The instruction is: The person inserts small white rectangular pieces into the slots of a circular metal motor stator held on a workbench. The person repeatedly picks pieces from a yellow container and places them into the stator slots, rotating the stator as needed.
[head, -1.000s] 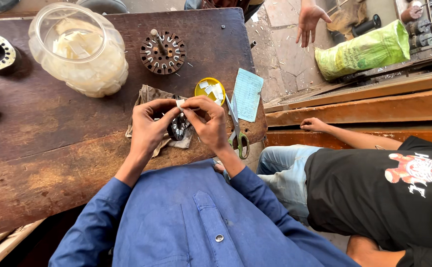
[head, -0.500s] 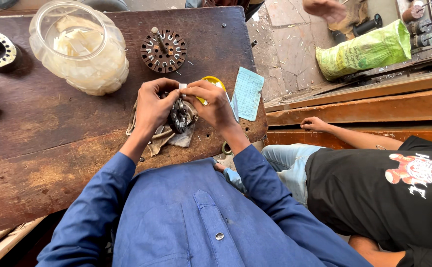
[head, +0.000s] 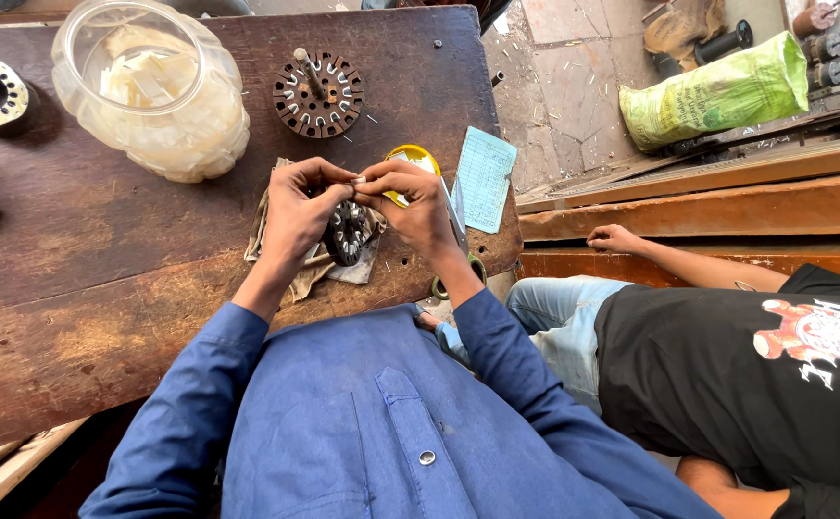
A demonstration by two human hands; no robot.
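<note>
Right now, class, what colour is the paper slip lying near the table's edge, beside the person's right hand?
Pale blue-green: the paper slip, clearest in the head view.

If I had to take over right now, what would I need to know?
Left hand and right hand: fingertips pinch a small white strip together, right above the dark slotted stator core.
The core stands on edge on a rag on the wooden table.
Jar of white strips sits far left; a second core lies behind.
Done: strip picked up. Left: it is not yet in a slot.

Worn dark wooden table (head: 102,317), cracked stone floor (head: 574,86), wooden beams (head: 708,207), daylight
</note>
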